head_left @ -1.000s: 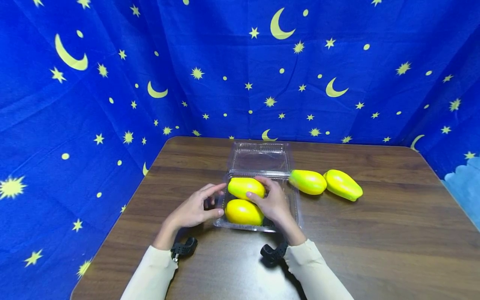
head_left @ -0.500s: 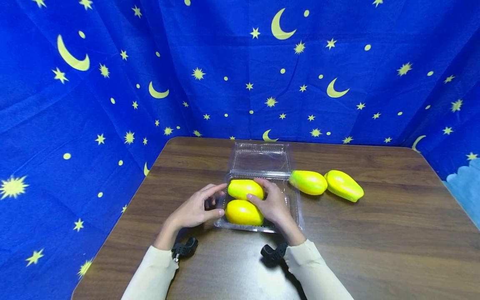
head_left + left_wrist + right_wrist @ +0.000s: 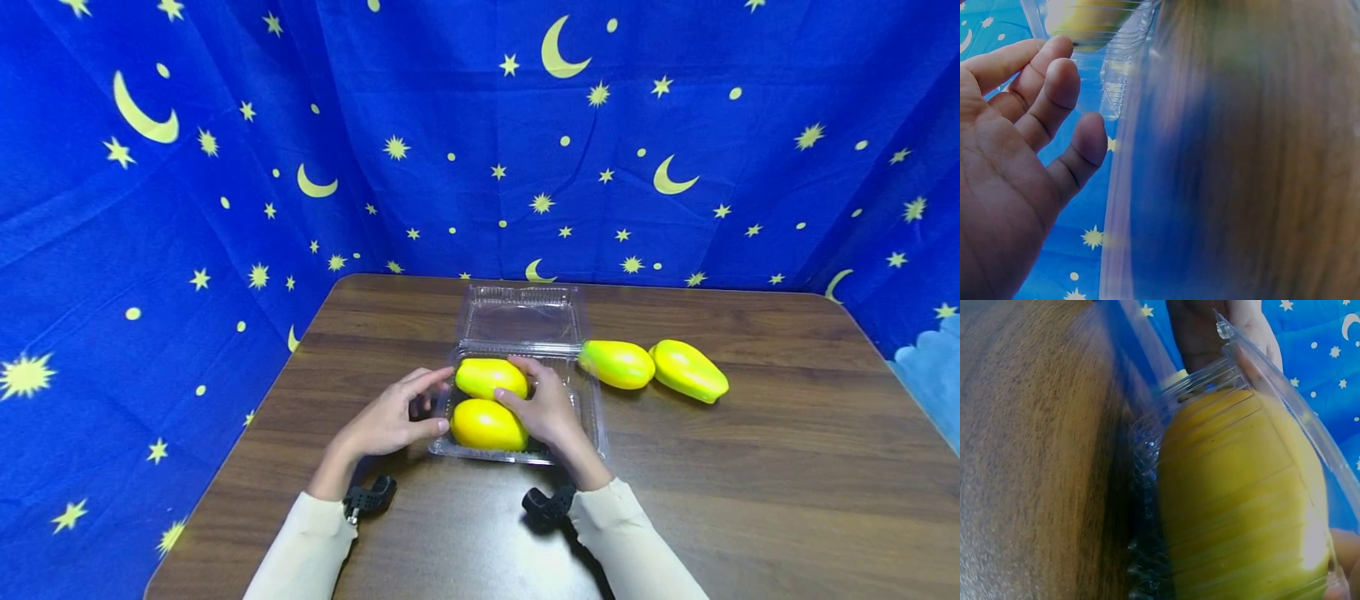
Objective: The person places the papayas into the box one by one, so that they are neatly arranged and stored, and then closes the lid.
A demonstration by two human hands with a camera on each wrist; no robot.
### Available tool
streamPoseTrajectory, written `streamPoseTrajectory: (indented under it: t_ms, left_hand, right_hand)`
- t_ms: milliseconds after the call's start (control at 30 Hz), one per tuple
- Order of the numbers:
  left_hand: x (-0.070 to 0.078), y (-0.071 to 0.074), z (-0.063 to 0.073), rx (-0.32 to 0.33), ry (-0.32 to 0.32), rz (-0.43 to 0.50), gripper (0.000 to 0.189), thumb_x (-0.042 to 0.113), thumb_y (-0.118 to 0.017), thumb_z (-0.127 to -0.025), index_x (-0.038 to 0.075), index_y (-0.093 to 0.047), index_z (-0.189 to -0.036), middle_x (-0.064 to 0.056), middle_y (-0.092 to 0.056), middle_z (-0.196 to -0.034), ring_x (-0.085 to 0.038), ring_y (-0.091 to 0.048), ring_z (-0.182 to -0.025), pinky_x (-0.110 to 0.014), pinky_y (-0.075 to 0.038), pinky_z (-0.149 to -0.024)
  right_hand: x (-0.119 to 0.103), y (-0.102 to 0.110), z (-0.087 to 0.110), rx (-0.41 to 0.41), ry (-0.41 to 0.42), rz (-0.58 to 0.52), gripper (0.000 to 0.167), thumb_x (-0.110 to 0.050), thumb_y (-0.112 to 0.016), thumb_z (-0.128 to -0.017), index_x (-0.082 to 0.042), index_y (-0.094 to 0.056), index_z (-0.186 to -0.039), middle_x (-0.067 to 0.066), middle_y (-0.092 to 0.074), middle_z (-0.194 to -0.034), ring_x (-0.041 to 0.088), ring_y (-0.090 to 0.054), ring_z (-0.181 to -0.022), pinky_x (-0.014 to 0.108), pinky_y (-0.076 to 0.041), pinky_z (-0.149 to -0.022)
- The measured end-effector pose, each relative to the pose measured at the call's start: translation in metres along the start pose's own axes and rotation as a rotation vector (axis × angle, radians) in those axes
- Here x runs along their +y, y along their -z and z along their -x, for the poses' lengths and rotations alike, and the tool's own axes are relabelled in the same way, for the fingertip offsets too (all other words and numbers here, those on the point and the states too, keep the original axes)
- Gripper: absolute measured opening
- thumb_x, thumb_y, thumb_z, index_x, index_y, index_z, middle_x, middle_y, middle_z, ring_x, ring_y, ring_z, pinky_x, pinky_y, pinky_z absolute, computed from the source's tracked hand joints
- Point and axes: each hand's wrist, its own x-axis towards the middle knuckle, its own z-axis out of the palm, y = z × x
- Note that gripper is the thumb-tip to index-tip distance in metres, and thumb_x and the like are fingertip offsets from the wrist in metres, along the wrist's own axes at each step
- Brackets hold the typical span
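Note:
Two yellow papayas lie side by side in a clear plastic clamshell box [image 3: 480,456], whose lid [image 3: 521,319] is folded back flat. My right hand [image 3: 551,406] holds the right end of the far papaya [image 3: 483,379] between thumb and fingers. Close in front of it lies the near papaya [image 3: 487,425]; the right wrist view shows a papaya [image 3: 1241,487] through the clear wall. At the box's left rim, my left hand [image 3: 386,417] has its fingers extended and thumb apart. The left wrist view shows that palm [image 3: 1010,162] holding nothing.
Right of the box, a green-tinged papaya [image 3: 617,365] touches or nearly touches the box edge. Another papaya [image 3: 688,371] lies against its right end. All stand on a brown wooden table [image 3: 750,483], with a blue star-patterned cloth [image 3: 465,108] hanging behind.
The far papaya has shifted very slightly toward the near one under my right hand. Both hands otherwise keep their places.

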Motion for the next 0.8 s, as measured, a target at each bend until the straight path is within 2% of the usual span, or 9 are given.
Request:
streamPoseTrajectory:
  t_ms: [200,467,800]
  left_hand:
    - [-0.001,-0.001,0.000,0.009,-0.019,-0.004,0.070,0.036,-0.074,-0.091,0.026,-0.042,-0.153,0.005,-0.059,-0.131,-0.018,-0.054,-0.095,-0.034,-0.049,-0.077]
    - [-0.001,-0.001,0.000,0.015,-0.041,0.001,0.071,0.038,-0.073,-0.091,0.026,-0.041,-0.154,0.004,-0.058,-0.133,-0.019,-0.053,-0.095,-0.035,-0.048,-0.076]
    - [0.001,-0.001,0.001,0.015,-0.047,0.001,0.072,0.036,-0.074,-0.091,0.023,-0.041,-0.154,0.001,-0.059,-0.133,-0.018,-0.052,-0.094,-0.033,-0.046,-0.075]
  right_hand:
    - [-0.001,0.002,0.001,-0.027,-0.027,-0.016,0.056,-0.020,-0.078,-0.088,-0.012,-0.058,-0.140,0.014,-0.062,-0.138,0.032,-0.064,-0.118,0.046,-0.054,-0.093]
    - [-0.004,0.009,0.001,-0.038,-0.047,-0.054,0.058,-0.023,-0.078,-0.088,-0.014,-0.057,-0.141,0.011,-0.058,-0.144,0.037,-0.059,-0.127,0.051,-0.049,-0.103]
    - [-0.009,0.012,0.003,-0.037,-0.056,-0.009,0.060,-0.027,-0.080,-0.086,-0.016,-0.058,-0.140,0.008,-0.057,-0.145,0.034,-0.056,-0.131,0.051,-0.045,-0.106]
